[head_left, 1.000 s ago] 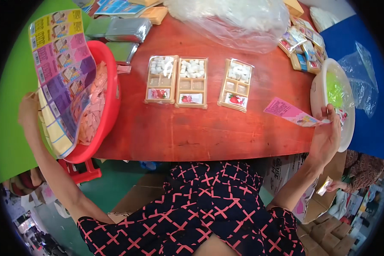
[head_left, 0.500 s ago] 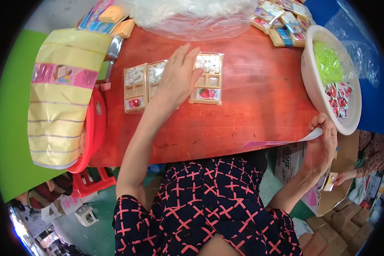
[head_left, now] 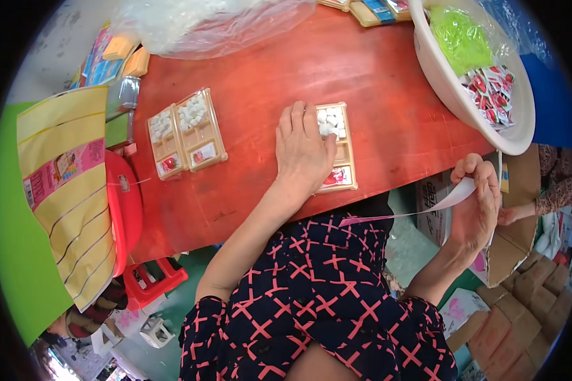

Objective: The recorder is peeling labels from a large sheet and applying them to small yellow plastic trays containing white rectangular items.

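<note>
My left hand lies nearly flat, fingers stretched out, over the left part of a small tan compartment tray. White lumps like small marshmallows fill the tray's far end, and a strawberry-printed packet sits at its near end; my hand hides the rest. At the table's front right edge, my right hand pinches a white and pink paper strip, which curls away to the left. Two similar trays stand side by side to the left, a tan tray and its neighbour tray.
A white basin at the right holds red-and-white sachets and a green bag. At the left stands a red tub under a yellow wrapper sheet. A clear plastic bag lies at the back. Another person's hand shows beside a carton.
My left hand has slid one tray rightward and nearer my body, away from the other two. My right hand still holds the strip, now lifted and more curled. The view has shifted.
</note>
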{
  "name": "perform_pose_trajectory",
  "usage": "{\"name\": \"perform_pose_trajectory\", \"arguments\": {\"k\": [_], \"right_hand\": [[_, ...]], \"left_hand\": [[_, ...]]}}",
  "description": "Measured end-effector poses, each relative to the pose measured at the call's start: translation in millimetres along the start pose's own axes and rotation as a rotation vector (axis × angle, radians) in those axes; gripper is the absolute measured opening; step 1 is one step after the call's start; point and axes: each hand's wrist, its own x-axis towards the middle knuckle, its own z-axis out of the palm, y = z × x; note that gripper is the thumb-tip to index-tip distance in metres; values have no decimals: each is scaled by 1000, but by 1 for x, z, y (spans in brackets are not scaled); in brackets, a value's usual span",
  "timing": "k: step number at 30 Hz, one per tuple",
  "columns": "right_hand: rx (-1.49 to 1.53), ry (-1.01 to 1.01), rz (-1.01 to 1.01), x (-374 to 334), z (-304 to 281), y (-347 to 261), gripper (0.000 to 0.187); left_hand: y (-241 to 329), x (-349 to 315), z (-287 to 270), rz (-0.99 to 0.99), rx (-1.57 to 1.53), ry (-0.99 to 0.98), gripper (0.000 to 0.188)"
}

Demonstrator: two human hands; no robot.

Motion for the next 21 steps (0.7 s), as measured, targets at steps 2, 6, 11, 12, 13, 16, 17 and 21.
{"name": "perform_pose_trajectory", "arguments": {"k": [2,6,11,12,13,16,17,21], "right_hand": [[4,-3,6,-2,2,2,16],[58,35,52,-2,9,9,14],[59,31,111,8,11,21,15],[63,22,121,10,12,22,15],[60,18,124,11,12,23,15],[57,15,126,14,15,25,14],[50,22,127,14,16,25,14],[50,31,149,16,20,27,14]], "left_hand": [[4,-1,-1,-19,-19,8,58],[5,-3,-2,-85,44,-40,62],[1,-3,-1,-52,58,-84,66],[0,-3,-1,-47,53,-76,66],[-2,-3,-1,-42,47,-68,65],[-7,-2,-4,-63,-144,2,64],[-9,-2,-6,-85,-165,-6,62],[-15,-3,-23,-52,-230,55,60]]}}
